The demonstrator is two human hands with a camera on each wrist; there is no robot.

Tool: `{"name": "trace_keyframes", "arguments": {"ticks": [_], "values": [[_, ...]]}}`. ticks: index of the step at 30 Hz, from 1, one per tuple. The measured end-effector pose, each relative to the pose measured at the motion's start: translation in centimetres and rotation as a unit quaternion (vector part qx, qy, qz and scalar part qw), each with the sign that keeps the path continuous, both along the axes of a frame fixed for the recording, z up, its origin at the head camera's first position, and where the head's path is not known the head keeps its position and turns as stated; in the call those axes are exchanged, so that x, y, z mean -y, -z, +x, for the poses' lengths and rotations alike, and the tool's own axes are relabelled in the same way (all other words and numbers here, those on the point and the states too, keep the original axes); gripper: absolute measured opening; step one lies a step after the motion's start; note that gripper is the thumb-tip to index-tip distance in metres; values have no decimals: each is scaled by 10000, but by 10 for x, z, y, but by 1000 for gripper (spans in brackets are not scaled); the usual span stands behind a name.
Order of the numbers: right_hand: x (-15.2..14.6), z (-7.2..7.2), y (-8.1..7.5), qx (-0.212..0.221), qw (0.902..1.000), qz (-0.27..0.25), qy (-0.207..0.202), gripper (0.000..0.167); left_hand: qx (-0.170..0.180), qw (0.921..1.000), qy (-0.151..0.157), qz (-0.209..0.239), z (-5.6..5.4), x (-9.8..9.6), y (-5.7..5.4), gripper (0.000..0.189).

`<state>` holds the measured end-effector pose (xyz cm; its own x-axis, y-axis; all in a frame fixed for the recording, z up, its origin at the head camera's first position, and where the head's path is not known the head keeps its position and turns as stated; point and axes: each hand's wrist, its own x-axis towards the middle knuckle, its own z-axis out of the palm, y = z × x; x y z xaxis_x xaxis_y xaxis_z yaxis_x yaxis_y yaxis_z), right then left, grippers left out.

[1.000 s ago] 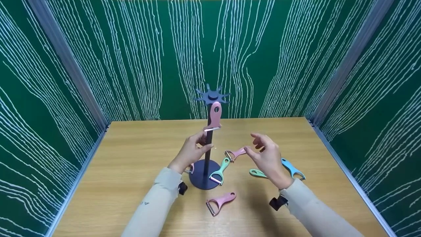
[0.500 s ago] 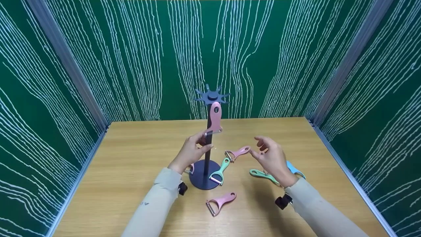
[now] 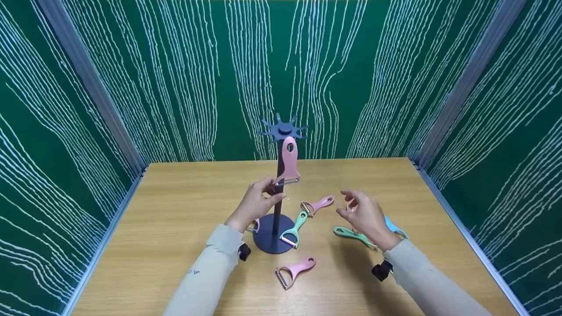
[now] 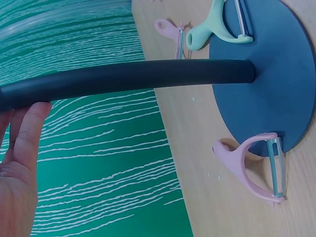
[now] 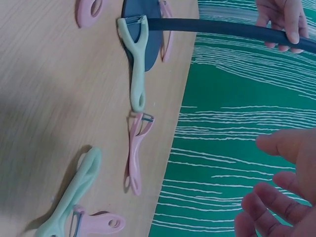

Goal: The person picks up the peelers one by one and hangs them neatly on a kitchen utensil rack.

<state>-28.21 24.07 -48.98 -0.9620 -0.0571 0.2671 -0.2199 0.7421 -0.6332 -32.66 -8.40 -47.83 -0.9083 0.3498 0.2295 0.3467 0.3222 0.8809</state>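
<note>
Pink Y-peeler hanging head-down from the spoked top of a dark stand, just above the left hand.

The left hand grips the stand's pole between thumb and fingers; the right hand is raised to its right, loosely curved, thumb and fingers apart, holding nothing. Between the hands and below them, a mint-green peeler rests with its head on the base, its handle end beside a second pink peeler. A third pink peeler lies on the wooden table, nearer the person than both hands. Below the left hand, a fourth pink peeler overlaps the base's edge. Below the right hand lie another green peeler, a further pink peeler and a partly hidden blue peeler.
</note>
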Motion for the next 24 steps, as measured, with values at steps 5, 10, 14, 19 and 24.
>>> {"name": "trace_keyframes", "arguments": {"ticks": [5, 10, 14, 19, 24], "values": [[-3, -1, 5, 147, 9997, 104, -165, 51, -131, 9999, 69, 57, 0, 0, -1, 22], [-7, -3, 12, 176, 9992, 243, -262, 51, -21, 10000, 19, 41, 2, 0, -1, 21], [-10, -4, 17, 231, 9982, 389, -403, 53, 79, 9999, -61, 10, 3, 0, -1, 17], [-14, -7, 23, 376, 9955, 612, -619, 55, 69, 9999, -72, 23, 3, 0, -1, 25], [-16, -10, 29, 605, 9922, 768, -775, 58, -33, 10000, -8, 38, 1, 0, 0, 22]]}}
